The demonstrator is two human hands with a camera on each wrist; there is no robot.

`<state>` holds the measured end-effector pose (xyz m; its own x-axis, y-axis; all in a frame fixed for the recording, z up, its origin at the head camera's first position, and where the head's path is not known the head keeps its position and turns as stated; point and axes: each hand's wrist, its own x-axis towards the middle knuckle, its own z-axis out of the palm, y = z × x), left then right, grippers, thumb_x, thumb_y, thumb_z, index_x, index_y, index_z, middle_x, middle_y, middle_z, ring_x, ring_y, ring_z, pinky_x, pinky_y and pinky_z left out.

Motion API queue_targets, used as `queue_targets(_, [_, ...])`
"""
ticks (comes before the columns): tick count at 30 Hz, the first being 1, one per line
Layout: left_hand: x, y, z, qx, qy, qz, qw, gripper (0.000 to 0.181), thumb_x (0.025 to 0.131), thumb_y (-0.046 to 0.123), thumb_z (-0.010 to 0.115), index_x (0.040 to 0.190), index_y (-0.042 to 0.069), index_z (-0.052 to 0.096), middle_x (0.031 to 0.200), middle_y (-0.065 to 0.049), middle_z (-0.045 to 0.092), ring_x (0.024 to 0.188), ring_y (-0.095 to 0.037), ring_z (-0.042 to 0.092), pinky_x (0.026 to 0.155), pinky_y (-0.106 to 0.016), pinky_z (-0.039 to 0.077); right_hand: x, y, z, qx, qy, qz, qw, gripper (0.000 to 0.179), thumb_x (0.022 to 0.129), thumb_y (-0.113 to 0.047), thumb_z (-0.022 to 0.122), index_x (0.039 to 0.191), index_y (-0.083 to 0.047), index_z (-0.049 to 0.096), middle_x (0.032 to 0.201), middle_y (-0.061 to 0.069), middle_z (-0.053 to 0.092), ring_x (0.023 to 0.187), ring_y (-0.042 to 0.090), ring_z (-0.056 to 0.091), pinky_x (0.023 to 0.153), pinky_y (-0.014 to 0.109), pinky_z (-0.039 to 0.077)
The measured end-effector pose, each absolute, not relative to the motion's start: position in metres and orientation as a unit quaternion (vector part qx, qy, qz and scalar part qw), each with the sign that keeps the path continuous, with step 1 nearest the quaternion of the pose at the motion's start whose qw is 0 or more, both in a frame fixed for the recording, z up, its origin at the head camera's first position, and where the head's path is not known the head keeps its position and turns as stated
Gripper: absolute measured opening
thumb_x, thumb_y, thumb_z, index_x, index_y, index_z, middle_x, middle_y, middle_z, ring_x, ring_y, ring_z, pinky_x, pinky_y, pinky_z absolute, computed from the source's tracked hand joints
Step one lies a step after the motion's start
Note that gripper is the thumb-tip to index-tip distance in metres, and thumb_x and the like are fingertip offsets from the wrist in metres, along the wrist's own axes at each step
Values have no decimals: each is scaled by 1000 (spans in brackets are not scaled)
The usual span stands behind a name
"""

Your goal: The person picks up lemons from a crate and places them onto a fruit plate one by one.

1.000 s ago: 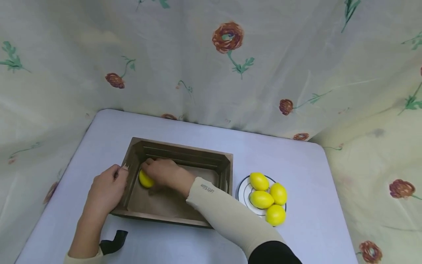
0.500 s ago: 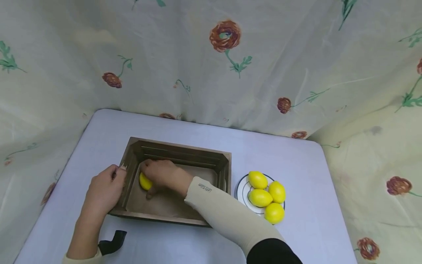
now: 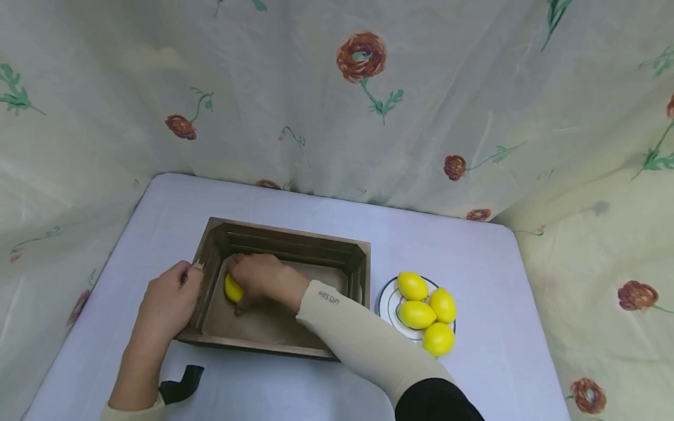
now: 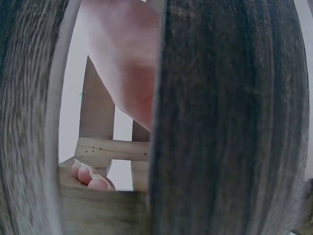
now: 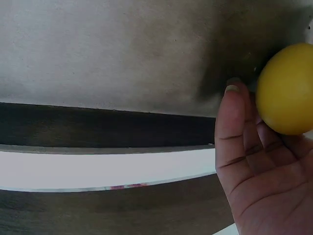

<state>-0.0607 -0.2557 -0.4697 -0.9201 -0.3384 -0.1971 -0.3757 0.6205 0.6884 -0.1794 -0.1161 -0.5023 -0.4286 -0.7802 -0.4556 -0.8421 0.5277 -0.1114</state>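
In the head view, my left hand (image 3: 171, 298) grips the left rim of a brown slatted wooden crate (image 3: 295, 231). Its thumb lies on top of the rim. My right hand (image 3: 260, 279) reaches down inside the crate, with its fingers and thumb about a yellow lemon (image 3: 233, 287) near the left wall. The right wrist view has the same lemon (image 5: 288, 90) against the fingers (image 5: 230, 117); the thumb is out of sight there. Dark slats (image 4: 234, 117) fill much of the left wrist view. Fingertips (image 4: 95, 180) show through a gap; whose they are is unclear.
Right of the crate, a white plate (image 3: 388, 307) with dark rings bears several lemons (image 3: 416, 314). Both stand on a white-covered table (image 3: 505, 351). A flowered curtain (image 3: 295, 76) hangs behind and at the sides. A bent black piece (image 3: 181, 386) sits by the left wrist.
The right hand's thumb has come into sight at the near side of the lemon, and the hand covers a little more of it. The left hand keeps its grip on the crate.
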Motion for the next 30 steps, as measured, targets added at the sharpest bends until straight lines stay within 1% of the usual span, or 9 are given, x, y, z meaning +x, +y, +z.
queue_targets(3, [-61, -255, -470, -200, 899, 389, 30, 44, 109, 38, 33, 95, 4, 59, 70, -8, 48, 62, -25, 46, 52, -37, 36, -180, -115, -500, -482, 844, 66, 228, 75, 80, -62, 83, 133, -15, 60, 122, -1, 61, 86, 8, 57, 71, 24, 51])
queue_targets(9, [-62, -254, -471, -191, 902, 385, 36, 46, 110, 39, 32, 100, 4, 61, 71, -9, 49, 63, -25, 47, 53, -37, 37, -181, -112, -487, -487, 842, 83, 217, 67, 83, -62, 80, 126, -14, 62, 104, -2, 59, 82, 9, 57, 65, 26, 51])
queue_targets(15, [-60, -254, -467, -193, 906, 375, 35, 49, 111, 39, 30, 102, 3, 61, 69, -8, 50, 62, -26, 48, 52, -38, 38, -177, -107, -461, -516, 829, 112, 187, 68, 84, -63, 77, 129, -14, 63, 106, -2, 62, 84, 9, 59, 64, 26, 53])
queue_targets(18, [-59, -254, -466, -196, 906, 373, 34, 49, 111, 40, 30, 102, 3, 61, 69, -8, 50, 61, -26, 48, 51, -37, 38, -173, -100, -442, -529, 823, 115, 172, 74, 83, -63, 78, 135, -14, 62, 111, -2, 65, 88, 10, 60, 67, 26, 54])
queue_targets(22, [-59, -254, -467, -194, 908, 370, 34, 47, 111, 39, 31, 100, 4, 59, 68, -8, 48, 61, -25, 47, 51, -37, 38, -166, -83, -415, -539, 817, 110, 175, 76, 83, -63, 80, 138, -14, 61, 117, -1, 65, 94, 11, 60, 70, 26, 53])
queue_targets(26, [-59, -255, -467, -191, 910, 366, 30, 46, 111, 40, 31, 97, 5, 59, 68, -8, 48, 61, -25, 47, 51, -37, 37, -159, -64, -390, -546, 812, 117, 172, 72, 83, -64, 79, 133, -15, 61, 115, -3, 63, 94, 12, 59, 70, 25, 52])
queue_targets(30, [-58, -255, -468, -186, 911, 366, 29, 47, 112, 41, 31, 97, 6, 58, 68, -8, 50, 61, -26, 49, 51, -38, 37, -156, -44, -368, -552, 811, 107, 162, 74, 81, -63, 81, 133, -14, 60, 115, -3, 62, 94, 13, 58, 72, 25, 53])
